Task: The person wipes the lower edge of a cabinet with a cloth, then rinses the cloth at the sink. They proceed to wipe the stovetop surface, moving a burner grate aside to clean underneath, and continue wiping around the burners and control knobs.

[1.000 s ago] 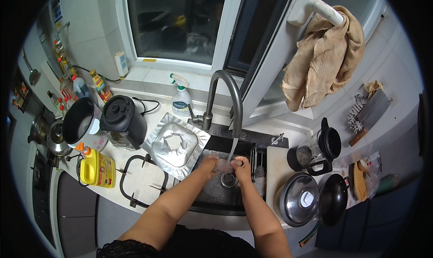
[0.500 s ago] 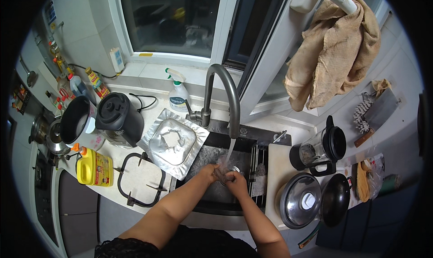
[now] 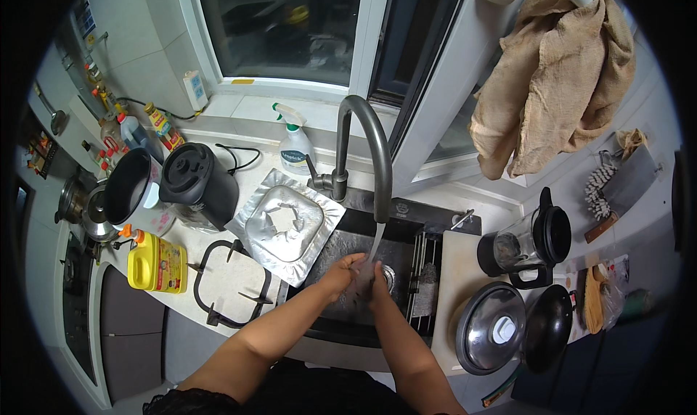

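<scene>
Apparently, a blurred item (image 3: 364, 274) is held between left hand (image 3: 339, 278) and right hand (image 3: 378, 286), so running water (image 3: 377, 242) meets it.

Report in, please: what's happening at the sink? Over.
Left hand, right hand over sink, at running water. Blurred pinkish thing between them, kind unclear. Foil sheet overlaps sink's left edge, apart from both hands.

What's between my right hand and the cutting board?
Head view: between your right hand and the cutting board lie the drain, metal rack and grey pad.
</scene>
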A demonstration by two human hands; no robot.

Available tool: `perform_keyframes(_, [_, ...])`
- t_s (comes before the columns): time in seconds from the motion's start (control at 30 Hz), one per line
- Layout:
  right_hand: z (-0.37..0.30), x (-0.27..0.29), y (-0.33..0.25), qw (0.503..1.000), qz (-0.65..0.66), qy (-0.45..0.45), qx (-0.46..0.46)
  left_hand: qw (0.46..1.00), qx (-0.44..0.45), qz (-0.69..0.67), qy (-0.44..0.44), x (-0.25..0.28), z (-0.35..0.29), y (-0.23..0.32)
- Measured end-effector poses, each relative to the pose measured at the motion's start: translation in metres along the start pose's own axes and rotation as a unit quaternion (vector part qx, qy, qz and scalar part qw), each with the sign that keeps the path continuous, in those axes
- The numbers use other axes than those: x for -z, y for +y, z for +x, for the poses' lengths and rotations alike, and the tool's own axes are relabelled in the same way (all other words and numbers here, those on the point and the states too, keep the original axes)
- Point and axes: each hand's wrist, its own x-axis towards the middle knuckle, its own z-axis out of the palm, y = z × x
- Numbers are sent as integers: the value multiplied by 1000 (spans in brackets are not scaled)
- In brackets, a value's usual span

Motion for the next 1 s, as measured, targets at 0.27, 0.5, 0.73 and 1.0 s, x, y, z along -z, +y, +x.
perform_keyframes(0.27, [13, 14, 7, 952, -263, 15, 153, 987, 63, 126, 80, 25, 6, -10])
perform_keyframes(0.5, [-40, -10, 1, 705, -593, -89, 378, 956, 108, -252, -103, 9, 18, -27])
perform_keyframes(0.73, [-57, -9, -12, 786, -502, 53, 356, 961, 177, -210, -19, 0, 11, -21])
perform_keyframes(1.0, [-61, -26, -20, 825, -492, -8, 279, 971, 185, -144, -46, -1, 0, -5])
